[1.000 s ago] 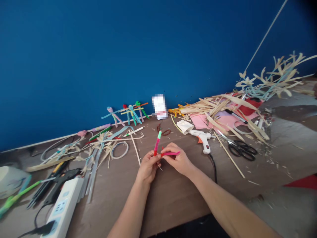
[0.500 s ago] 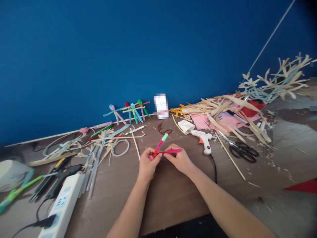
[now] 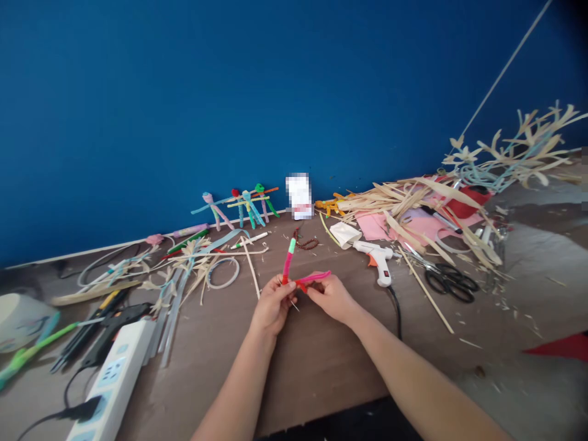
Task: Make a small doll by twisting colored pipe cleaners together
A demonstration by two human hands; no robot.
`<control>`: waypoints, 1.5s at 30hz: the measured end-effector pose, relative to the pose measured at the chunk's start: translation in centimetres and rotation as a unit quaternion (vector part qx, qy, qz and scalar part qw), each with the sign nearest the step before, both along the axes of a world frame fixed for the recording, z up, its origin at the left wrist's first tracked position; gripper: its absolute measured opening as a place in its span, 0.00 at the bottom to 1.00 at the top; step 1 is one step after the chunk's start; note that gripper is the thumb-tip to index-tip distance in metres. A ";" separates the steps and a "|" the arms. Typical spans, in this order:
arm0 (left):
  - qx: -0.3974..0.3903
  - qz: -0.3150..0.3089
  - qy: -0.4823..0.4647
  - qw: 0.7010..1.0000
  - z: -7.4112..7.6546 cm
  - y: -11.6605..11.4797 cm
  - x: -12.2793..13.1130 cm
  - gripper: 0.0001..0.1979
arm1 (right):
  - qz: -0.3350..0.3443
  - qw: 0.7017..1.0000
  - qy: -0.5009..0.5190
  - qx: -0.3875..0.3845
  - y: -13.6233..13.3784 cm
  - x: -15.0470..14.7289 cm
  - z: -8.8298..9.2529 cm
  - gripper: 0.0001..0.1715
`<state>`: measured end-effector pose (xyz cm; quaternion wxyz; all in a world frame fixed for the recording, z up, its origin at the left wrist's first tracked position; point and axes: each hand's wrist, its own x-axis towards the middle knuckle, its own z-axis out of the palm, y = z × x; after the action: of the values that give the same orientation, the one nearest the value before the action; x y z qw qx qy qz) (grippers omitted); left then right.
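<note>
Between my hands is a pipe-cleaner piece [image 3: 288, 263], pink and red with a pale green tip that points upward. My left hand [image 3: 274, 304] pinches it near its red joint. At the piece's right side, my right hand [image 3: 331, 298] grips the red part, close to a pink length [image 3: 316, 277] that sticks out above the fingers. A thin pale end pokes out below my left fingers. Just beyond the hands, a dark red bead string [image 3: 307, 245] lies on the table. Fingers hide part of the joint.
A white glue gun [image 3: 380, 263] and black-handled scissors [image 3: 452, 282] lie to the right. Pipe-cleaner figures [image 3: 250, 208] lean on the blue wall. Dried husk strips [image 3: 399, 199] pile at right. A power strip [image 3: 114, 373] and a tape ring [image 3: 223, 273] are at left.
The green-tipped stem has swung left and stands more upright. The pink length now angles upward to the right, and a thin end shows below my left hand.
</note>
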<state>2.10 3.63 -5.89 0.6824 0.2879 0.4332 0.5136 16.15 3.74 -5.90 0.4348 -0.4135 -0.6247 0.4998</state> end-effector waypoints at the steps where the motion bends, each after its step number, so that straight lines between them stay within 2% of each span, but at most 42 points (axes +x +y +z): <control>1: -0.013 -0.017 -0.012 1.000 0.1 0.0 -0.1 0.13 | -0.018 0.999 -0.023 0.021 -0.1 0.0 0.1 0.09; 4: -0.031 -0.043 -0.022 0.998 0.1 0.0 -0.2 0.12 | -0.055 0.993 -0.071 0.077 -0.4 0.2 0.3 0.11; 8: -0.031 -0.041 -0.014 0.999 -0.3 0.0 -0.2 0.12 | -0.028 0.987 -0.092 0.128 -0.6 0.3 0.5 0.11; 15: 0.015 0.004 0.016 1.000 -0.5 0.1 0.1 0.14 | -0.019 0.991 -0.078 0.104 -0.3 0.3 0.0 0.07; 21: 0.098 0.034 0.118 0.988 -0.6 0.0 0.3 0.13 | -0.032 0.997 -0.045 0.060 0.0 0.6 0.1 0.07; 25: 0.173 0.047 0.235 0.955 -0.9 -0.1 0.5 0.08 | -0.049 0.999 -0.003 -0.002 0.3 0.6 0.2 0.06; 28: 0.218 0.048 0.302 0.927 -1.0 -0.4 0.6 0.05 | -0.053 0.992 0.071 -0.088 0.4 0.5 -0.1 0.07; 32: 0.274 0.046 0.365 0.889 -0.7 -0.9 0.8 0.01 | -0.022 0.955 0.177 -0.237 0.6 0.6 -0.4 0.13; 36: 0.321 0.028 0.384 0.865 -0.6 -1.2 0.8 0.03 | 0.018 0.927 0.219 -0.304 0.7 0.9 -0.2 0.17; 39: 0.272 0.037 0.347 0.897 -0.8 -0.9 0.8 0.02 | 0.021 0.933 0.213 -0.290 0.6 0.8 0.0 0.15; 42: 0.173 0.037 0.247 0.953 -1.1 -0.3 0.6 0.08 | -0.002 0.956 0.198 -0.216 0.4 0.5 0.2 0.11; 45: 0.125 0.019 0.174 0.977 -1.1 0.0 0.6 0.12 | -0.026 0.977 0.161 -0.138 0.3 0.3 0.2 0.12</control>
<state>2.70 3.65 -7.01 0.5456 0.4478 0.4828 0.5185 16.47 4.01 -5.67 0.4813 -0.3999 -0.4608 0.6293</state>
